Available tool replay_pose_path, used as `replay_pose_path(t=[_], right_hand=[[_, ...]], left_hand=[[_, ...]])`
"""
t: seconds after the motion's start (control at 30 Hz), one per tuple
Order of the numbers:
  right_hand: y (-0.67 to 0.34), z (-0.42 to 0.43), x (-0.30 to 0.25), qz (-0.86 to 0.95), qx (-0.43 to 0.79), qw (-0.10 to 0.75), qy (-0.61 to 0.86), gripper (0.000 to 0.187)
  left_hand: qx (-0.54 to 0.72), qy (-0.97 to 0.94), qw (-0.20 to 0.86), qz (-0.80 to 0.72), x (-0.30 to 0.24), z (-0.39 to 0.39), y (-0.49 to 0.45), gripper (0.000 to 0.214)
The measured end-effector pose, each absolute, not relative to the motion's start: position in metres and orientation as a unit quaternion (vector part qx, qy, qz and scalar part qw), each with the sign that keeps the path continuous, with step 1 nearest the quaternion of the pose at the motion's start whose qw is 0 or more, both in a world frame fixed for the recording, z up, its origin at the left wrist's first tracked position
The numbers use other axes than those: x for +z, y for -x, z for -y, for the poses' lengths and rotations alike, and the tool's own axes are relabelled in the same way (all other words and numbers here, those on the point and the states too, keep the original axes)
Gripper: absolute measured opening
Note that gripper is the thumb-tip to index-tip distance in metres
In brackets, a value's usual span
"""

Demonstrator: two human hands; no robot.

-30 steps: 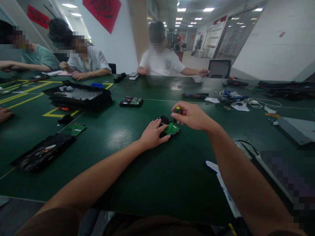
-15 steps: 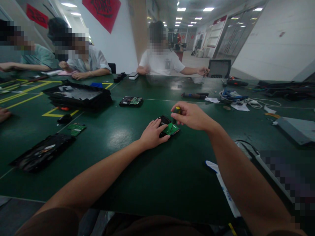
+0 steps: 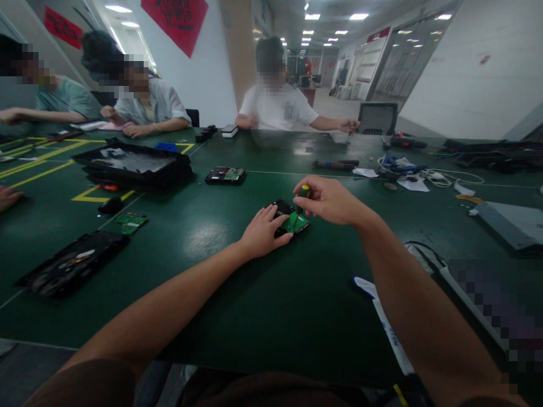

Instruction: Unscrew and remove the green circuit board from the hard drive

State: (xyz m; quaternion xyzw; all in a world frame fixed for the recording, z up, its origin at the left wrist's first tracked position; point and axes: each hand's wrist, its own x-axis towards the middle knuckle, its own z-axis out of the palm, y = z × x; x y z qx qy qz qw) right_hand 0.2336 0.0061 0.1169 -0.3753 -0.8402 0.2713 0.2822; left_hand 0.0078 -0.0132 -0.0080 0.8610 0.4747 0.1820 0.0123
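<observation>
A hard drive (image 3: 289,219) with a green circuit board facing up lies on the dark green table (image 3: 254,294). My left hand (image 3: 263,231) rests flat on its near left side, fingers spread, pressing it down. My right hand (image 3: 330,199) is closed round the top of a screwdriver (image 3: 302,195) with a black and yellow handle, held upright with its tip on the board. The lower shaft is mostly hidden by my fingers.
Another hard drive (image 3: 226,174) lies further back. A black tray stack (image 3: 131,164) and a loose green board (image 3: 132,221) are at the left, a black panel (image 3: 72,268) near left. Cables (image 3: 403,167) and a grey case (image 3: 509,223) are at the right. Several people sit round the table.
My right hand and the screwdriver have shifted very slightly; the left hand and the drive have stayed in place.
</observation>
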Motion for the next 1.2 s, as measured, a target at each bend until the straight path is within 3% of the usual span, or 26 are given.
replay_pose_path(t=[0.33,0.77,1.0,1.2], right_hand=[[-0.2307,-0.0014,0.1228,0.820,0.353,0.274,0.357,0.028],[-0.2274,-0.0001,0.1200,0.807,0.340,0.319,0.361,0.026],[-0.2283,-0.0019,0.1222,0.811,0.371,0.295,0.343,0.034],[-0.2293,-0.0017,0.1225,0.821,0.341,0.301,0.344,0.029]], left_hand=[[0.177,-0.860,0.011,-0.478,-0.0063,0.0143,-0.0092,0.063],[0.180,-0.859,0.014,-0.480,-0.0055,0.0154,-0.0099,0.063],[0.178,-0.859,0.014,-0.479,-0.0063,0.0145,-0.0098,0.063],[0.178,-0.860,0.013,-0.478,-0.0041,0.0158,-0.0099,0.062]])
